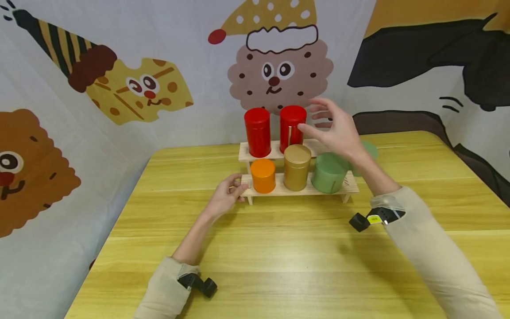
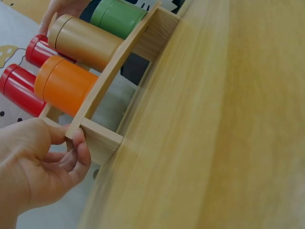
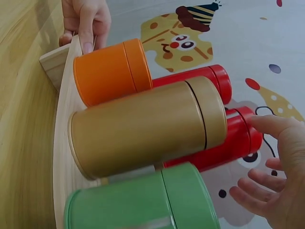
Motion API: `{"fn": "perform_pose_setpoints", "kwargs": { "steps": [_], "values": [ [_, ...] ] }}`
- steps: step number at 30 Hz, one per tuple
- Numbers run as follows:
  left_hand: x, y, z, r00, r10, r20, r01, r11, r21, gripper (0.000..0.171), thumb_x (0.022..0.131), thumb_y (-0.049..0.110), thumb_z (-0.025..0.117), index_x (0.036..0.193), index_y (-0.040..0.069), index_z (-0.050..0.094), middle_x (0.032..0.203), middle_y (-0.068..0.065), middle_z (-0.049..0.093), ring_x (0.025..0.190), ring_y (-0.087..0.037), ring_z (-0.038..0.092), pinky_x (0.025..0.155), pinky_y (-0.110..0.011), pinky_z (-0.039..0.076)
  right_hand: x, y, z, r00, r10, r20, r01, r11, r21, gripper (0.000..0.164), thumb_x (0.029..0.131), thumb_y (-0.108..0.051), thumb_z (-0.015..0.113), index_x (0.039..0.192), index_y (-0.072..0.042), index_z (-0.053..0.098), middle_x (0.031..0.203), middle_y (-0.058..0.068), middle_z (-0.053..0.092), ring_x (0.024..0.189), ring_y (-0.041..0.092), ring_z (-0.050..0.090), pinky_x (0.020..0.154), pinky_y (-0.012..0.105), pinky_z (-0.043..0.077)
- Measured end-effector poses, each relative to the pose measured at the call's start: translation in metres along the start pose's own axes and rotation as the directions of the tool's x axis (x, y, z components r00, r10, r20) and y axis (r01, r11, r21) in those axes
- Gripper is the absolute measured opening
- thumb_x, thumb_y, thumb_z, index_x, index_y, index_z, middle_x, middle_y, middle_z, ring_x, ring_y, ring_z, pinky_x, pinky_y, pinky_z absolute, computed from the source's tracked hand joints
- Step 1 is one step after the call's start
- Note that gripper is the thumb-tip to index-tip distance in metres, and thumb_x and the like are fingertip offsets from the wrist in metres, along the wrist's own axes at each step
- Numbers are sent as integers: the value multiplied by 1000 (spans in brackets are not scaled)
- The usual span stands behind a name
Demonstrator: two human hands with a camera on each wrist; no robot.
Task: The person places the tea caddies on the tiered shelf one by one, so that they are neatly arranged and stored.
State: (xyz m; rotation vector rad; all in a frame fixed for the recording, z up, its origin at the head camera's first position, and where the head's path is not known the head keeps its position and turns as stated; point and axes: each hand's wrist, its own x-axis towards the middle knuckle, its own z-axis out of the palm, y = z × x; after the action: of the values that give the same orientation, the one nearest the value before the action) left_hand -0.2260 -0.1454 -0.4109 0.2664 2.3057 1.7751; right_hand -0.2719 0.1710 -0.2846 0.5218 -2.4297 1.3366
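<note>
My left hand (image 1: 224, 197) pinches the left end of the lower step of a two-tier wooden rack (image 1: 275, 190), thumb on top. My right hand (image 1: 338, 130) is by the right red canister (image 1: 292, 116) on the upper step, fingers spread. Its thumb overlaps the canister's lid in the right wrist view; I cannot tell if they touch. Another red canister (image 1: 258, 135) stands at the upper step's left. Along the lower step are a short orange canister (image 1: 263, 177), a taller gold canister (image 3: 143, 126) and a short green canister (image 1: 329, 173).
Partly hidden behind my right wrist is another green canister (image 1: 370, 149), to the right of the rack. The rack stands on a wood-grain table (image 1: 279, 257). Behind the table hangs a white cloth (image 1: 211, 88) printed with cartoon figures.
</note>
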Motion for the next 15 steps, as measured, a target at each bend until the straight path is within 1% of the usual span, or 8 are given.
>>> {"fn": "perform_pose_setpoints", "kwargs": {
  "steps": [4,6,10,13,15],
  "values": [
    [-1,0,0,1000,3,-4,-3,1000,11,57,106,14,55,153,-6,32,112,-20,55,78,-20,62,86,-46,60,-4,6,-8,1000,3,-25,-3,999,-36,66,91,-31,78,147,-12,49,133,13,59,117,32,60,102,52,52],
    [-2,0,1,1000,9,-6,-9,1000,12,56,106,14,55,153,-6,32,111,-20,55,78,-20,63,85,-44,61,-6,9,-13,999,15,-33,-16,999,-48,66,91,-32,77,147,-12,49,133,12,60,118,31,60,102,49,52],
    [-2,1,1,1000,15,-8,-15,1000,8,56,106,13,56,152,-7,33,109,-20,54,78,-20,63,83,-42,61,-11,16,-22,998,30,-50,-33,998,-59,65,92,-33,77,147,-12,50,132,10,60,118,29,59,101,35,53],
    [-2,1,1,1000,14,-10,-14,1000,3,55,106,12,55,152,-8,33,108,-19,53,78,-20,63,83,-42,61,-14,21,-29,997,29,-69,-33,998,-58,63,91,-30,77,146,-13,51,132,10,60,115,26,60,97,24,53],
    [-2,1,1,1000,13,-12,-13,1000,4,55,106,12,55,152,-7,33,108,-19,53,78,-19,63,83,-41,61,-17,24,-34,996,34,-77,-38,998,-55,62,91,-29,78,146,-13,52,132,11,60,114,23,60,96,22,53]
  ]
}}
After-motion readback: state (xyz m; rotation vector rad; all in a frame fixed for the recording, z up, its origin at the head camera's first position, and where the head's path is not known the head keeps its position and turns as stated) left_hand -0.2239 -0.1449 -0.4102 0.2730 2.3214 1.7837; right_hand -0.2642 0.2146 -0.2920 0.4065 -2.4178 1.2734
